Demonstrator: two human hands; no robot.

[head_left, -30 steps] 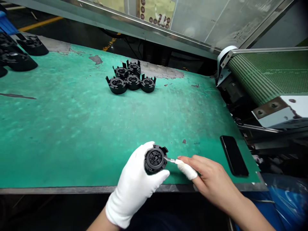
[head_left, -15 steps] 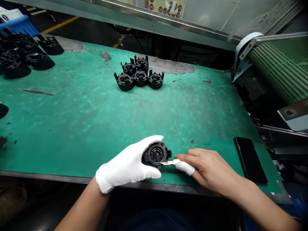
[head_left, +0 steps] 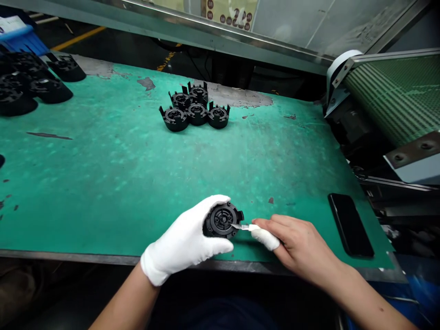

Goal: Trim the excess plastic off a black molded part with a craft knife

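Note:
My left hand (head_left: 185,240), in a white glove, is closed round a round black plastic part (head_left: 222,220) near the front edge of the green table (head_left: 113,174). My bare right hand (head_left: 299,245) pinches a small knife (head_left: 252,230) whose handle is wrapped in white tape. The blade tip touches the rim of the part on its right side. Both hands hover just above the mat.
A cluster of several black parts (head_left: 195,111) stands at the far middle of the table. More black parts (head_left: 30,85) lie at the far left beside a blue bin (head_left: 20,39). A black phone (head_left: 350,224) lies at right. A green conveyor (head_left: 395,96) borders the right side.
The hands stay together on the part, the blade still at its rim. The left wrist has turned, swinging the forearm out to the left. The view has shifted a little.

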